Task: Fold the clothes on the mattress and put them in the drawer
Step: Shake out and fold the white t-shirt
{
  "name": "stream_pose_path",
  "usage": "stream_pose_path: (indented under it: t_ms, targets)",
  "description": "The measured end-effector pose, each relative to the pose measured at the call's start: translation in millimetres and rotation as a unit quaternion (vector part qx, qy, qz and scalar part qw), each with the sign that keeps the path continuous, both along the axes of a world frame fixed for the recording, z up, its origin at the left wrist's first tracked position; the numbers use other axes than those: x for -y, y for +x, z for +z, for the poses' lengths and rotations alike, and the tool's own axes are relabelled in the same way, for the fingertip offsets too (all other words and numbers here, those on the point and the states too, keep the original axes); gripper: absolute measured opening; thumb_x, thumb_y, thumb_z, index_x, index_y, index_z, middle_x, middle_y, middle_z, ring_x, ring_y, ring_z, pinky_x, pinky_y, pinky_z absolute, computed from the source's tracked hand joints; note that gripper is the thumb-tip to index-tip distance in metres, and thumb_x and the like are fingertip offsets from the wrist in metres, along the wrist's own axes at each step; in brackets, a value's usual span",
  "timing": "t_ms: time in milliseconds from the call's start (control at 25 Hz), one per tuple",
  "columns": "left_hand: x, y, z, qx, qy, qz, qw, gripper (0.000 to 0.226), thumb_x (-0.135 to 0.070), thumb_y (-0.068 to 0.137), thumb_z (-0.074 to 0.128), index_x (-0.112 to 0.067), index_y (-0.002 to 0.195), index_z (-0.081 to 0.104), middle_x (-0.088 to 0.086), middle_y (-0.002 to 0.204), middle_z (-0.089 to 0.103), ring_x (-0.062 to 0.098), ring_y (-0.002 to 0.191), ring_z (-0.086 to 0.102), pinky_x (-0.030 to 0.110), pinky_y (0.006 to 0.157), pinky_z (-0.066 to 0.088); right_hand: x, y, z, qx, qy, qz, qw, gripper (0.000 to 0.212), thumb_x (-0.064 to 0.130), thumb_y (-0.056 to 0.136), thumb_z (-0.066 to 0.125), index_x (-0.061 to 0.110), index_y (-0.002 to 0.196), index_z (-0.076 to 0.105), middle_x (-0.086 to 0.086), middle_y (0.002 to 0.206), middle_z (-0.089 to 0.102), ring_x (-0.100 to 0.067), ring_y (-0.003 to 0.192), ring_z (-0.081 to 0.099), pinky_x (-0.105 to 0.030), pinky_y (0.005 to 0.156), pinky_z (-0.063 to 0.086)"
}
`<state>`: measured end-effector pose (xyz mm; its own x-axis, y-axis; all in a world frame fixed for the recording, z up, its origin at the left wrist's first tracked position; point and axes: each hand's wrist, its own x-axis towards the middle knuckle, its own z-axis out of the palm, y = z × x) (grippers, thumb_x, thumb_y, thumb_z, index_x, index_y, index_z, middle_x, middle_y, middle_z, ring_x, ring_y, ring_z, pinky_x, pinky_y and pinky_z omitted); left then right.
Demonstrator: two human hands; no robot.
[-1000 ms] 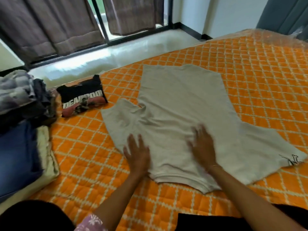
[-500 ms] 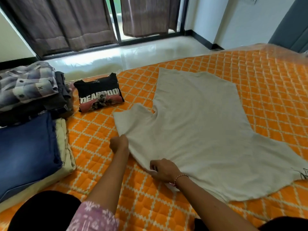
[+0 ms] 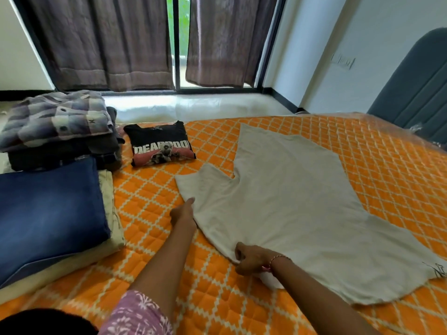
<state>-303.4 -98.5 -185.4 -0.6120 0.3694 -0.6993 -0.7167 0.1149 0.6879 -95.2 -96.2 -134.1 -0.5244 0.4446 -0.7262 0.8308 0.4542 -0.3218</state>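
One beige T-shirt [image 3: 290,209] is spread flat on the orange quilted mattress [image 3: 391,165], its hem toward the window and its neck end toward the person. One black printed T-shirt [image 3: 159,143] is seen folded on the mattress, just left of the beige one and apart from it. At the left edge two piles are counted: a rear pile topped by a checked shirt [image 3: 55,117] over dark garments, and a front pile in which folded blue denim [image 3: 48,213] is laid on a cream garment [image 3: 113,228]. Two hands are seen, both at the near-left edge of the beige T-shirt. The left hand [image 3: 182,212] is held at the sleeve edge, one finger extended onto the cloth; whether its grip is closed on the fabric cannot be told. The right hand [image 3: 251,258], with a red thread bracelet [image 3: 275,261] at its wrist, is curled, and the shoulder edge of the beige T-shirt is pinched in its grip. Two brown curtains [image 3: 108,39] are hung across the window beyond the mattress.
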Motion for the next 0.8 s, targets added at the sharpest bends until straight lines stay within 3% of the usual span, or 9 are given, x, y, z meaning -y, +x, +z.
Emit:
stream_pose_path:
  t_ms: [160, 200, 280, 360, 480, 560, 640, 720, 800]
  targets:
    - [-64, -56, -62, 0.04, 0.044, -0.025, 0.998, 0.08, -0.038, 0.056, 0.09, -0.002, 0.118, 0.056, 0.013, 0.119, 0.063, 0.036, 0.1, 0.062, 0.052, 0.086, 0.052, -18, -17, 23, 0.063, -0.114, -0.002, 0.992, 0.016, 0.02, 0.092, 0.054, 0.017, 0.106, 0.048, 0.001, 0.08, 0.051, -0.012, 0.069, 0.049, -0.026, 0.063, 0.042]
    - [-62, -55, -45, 0.037, 0.045, -0.047, 0.997, 0.08, -0.041, 0.059, 0.087, -0.005, 0.122, 0.055, 0.013, 0.122, 0.061, 0.037, 0.101, 0.062, 0.052, 0.086, 0.052, -21, -18, 24, 0.074, -0.133, 0.002, 0.988, 0.016, 0.02, 0.092, 0.052, 0.016, 0.107, 0.049, 0.001, 0.081, 0.052, -0.012, 0.07, 0.05, -0.027, 0.067, 0.043]
    - [-41, -43, 13, -0.015, 0.029, 0.011, 0.999, 0.046, -0.029, 0.084, 0.071, -0.001, 0.116, 0.054, 0.013, 0.109, 0.062, 0.03, 0.087, 0.062, 0.039, 0.08, 0.051, -32, -18, 25, 0.099, -0.193, 0.0, 0.976, 0.018, 0.02, 0.093, 0.05, 0.017, 0.111, 0.05, 0.001, 0.084, 0.054, -0.011, 0.074, 0.053, -0.028, 0.072, 0.045]
    - [-26, -40, 24, -0.073, 0.002, 0.078, 0.994, 0.021, -0.018, 0.093, 0.059, -0.002, 0.106, 0.055, 0.007, 0.086, 0.057, 0.022, 0.072, 0.055, 0.036, 0.077, 0.045, -57, -21, 27, 0.1, -0.231, -0.009, 0.968, 0.015, 0.018, 0.095, 0.048, 0.017, 0.108, 0.054, 0.0, 0.085, 0.059, -0.011, 0.076, 0.057, -0.028, 0.072, 0.048]
    - [-7, -41, 22, 0.014, 0.158, 0.048, 0.986, 0.028, -0.013, 0.097, 0.051, -0.004, 0.123, 0.055, 0.01, 0.106, 0.062, 0.024, 0.086, 0.059, 0.042, 0.087, 0.046, -113, -47, 33, -0.056, -0.12, -0.12, 0.984, 0.009, 0.018, 0.096, 0.048, 0.017, 0.094, 0.057, -0.001, 0.077, 0.06, -0.009, 0.068, 0.057, -0.024, 0.061, 0.046]
    - [-9, -41, 25, 0.029, 0.162, 0.02, 0.986, 0.019, -0.014, 0.096, 0.051, -0.01, 0.113, 0.06, 0.01, 0.109, 0.063, 0.025, 0.09, 0.061, 0.044, 0.08, 0.049, -138, -71, 39, -0.211, -0.066, -0.247, 0.944, 0.016, 0.029, 0.094, 0.054, 0.013, 0.096, 0.059, -0.005, 0.078, 0.061, -0.012, 0.065, 0.057, -0.024, 0.06, 0.045]
    - [-14, -30, 36, -0.081, 0.115, -0.005, 0.99, 0.015, -0.01, 0.095, 0.052, -0.009, 0.106, 0.063, 0.012, 0.102, 0.066, 0.03, 0.091, 0.062, 0.042, 0.078, 0.051, -149, -95, 48, -0.27, -0.191, -0.329, 0.884, 0.048, 0.05, 0.089, 0.057, 0.007, 0.11, 0.057, -0.013, 0.09, 0.064, -0.02, 0.074, 0.063, -0.028, 0.06, 0.053]
    - [-25, -5, 60, -0.246, 0.092, -0.059, 0.963, 0.015, -0.008, 0.095, 0.054, -0.012, 0.098, 0.068, 0.003, 0.091, 0.069, 0.024, 0.093, 0.062, 0.036, 0.079, 0.05, -156, -118, 55, -0.231, -0.321, -0.338, 0.854, 0.066, 0.057, 0.084, 0.06, 0.005, 0.122, 0.048, -0.018, 0.101, 0.061, -0.027, 0.084, 0.065, -0.032, 0.055, 0.057]
    - [-35, 28, 80, -0.392, 0.119, -0.18, 0.894, 0.017, -0.01, 0.092, 0.058, -0.018, 0.1, 0.07, -0.013, 0.091, 0.071, 0.009, 0.095, 0.065, 0.024, 0.081, 0.052, -166, -132, 61, -0.201, -0.331, -0.321, 0.864, 0.033, 0.032, 0.089, 0.064, 0.002, 0.098, 0.052, -0.014, 0.09, 0.058, -0.022, 0.075, 0.06, -0.029, 0.053, 0.056]
